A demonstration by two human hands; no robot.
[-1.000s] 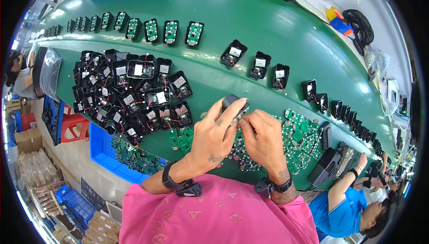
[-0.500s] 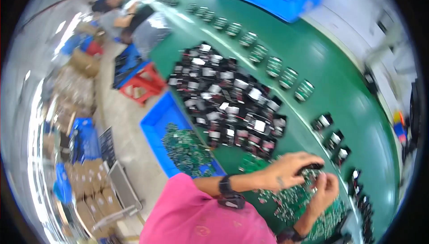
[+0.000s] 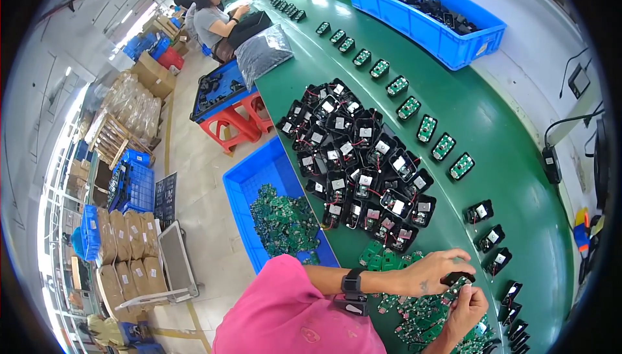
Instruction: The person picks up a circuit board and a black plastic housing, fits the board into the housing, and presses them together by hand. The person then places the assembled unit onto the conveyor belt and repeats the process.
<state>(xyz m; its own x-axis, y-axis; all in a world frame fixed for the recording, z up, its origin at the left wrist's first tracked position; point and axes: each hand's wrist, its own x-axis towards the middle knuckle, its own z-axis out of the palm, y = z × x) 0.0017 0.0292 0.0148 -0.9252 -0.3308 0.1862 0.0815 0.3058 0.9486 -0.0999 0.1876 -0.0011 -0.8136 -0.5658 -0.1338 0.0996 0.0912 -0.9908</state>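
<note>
My left hand (image 3: 433, 275) reaches in from the left, its fingers curled round a small black plastic housing (image 3: 457, 277). Close against it, my right hand (image 3: 468, 312) pinches the edge of a green circuit board (image 3: 456, 287) at the housing's near side. My fingers partly cover both parts, so I cannot tell how far the board sits inside. Under my hands spreads a pile of loose green circuit boards (image 3: 414, 325). To the upper left lies a heap of black housings (image 3: 363, 188) with pale squares and wires inside.
Housings with green boards (image 3: 426, 128) stand in a row along the green bench (image 3: 505, 153); more black housings (image 3: 490, 238) continue it nearby. A blue bin of boards (image 3: 243, 214) is at the left, a blue crate (image 3: 447, 49) at the back. A co-worker (image 3: 210, 17) sits far left.
The view has shifted, so the bench and heap appear lower and farther right, and it is sharper. My hands stay together at the housing and board.
</note>
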